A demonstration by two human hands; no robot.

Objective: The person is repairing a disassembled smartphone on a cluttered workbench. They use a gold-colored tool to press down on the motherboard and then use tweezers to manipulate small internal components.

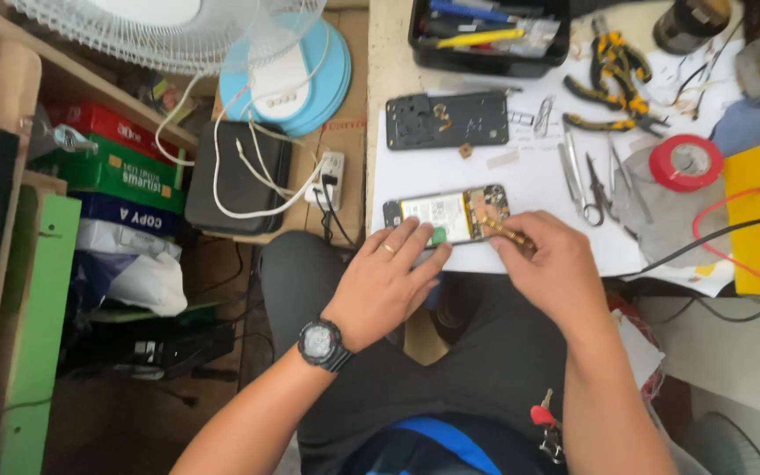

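At the near edge of the white paper sheet (529,176) on my bench, the opened phone (447,215) lies flat with its pale battery showing. My left hand (389,286) rests against its lower edge, fingers loosely spread and steadying it beside a small green pick (440,235), not clamped around anything. My right hand (551,268) is curled over the phone's right end, fingertips pinched on a thin gold-coloured tool (507,230); what its tip touches I cannot tell. I judge the risk to be a slip: the phone sits close to the table's edge above my lap, and a hard push could skid it off or drive the tool into the battery or a flex cable. The removed back frame (447,120) lies well apart farther in. To the right, tweezers (573,171), pliers (613,84) and a red tape roll (685,163) crowd the sheet, so free room lies mainly between phone and frame.
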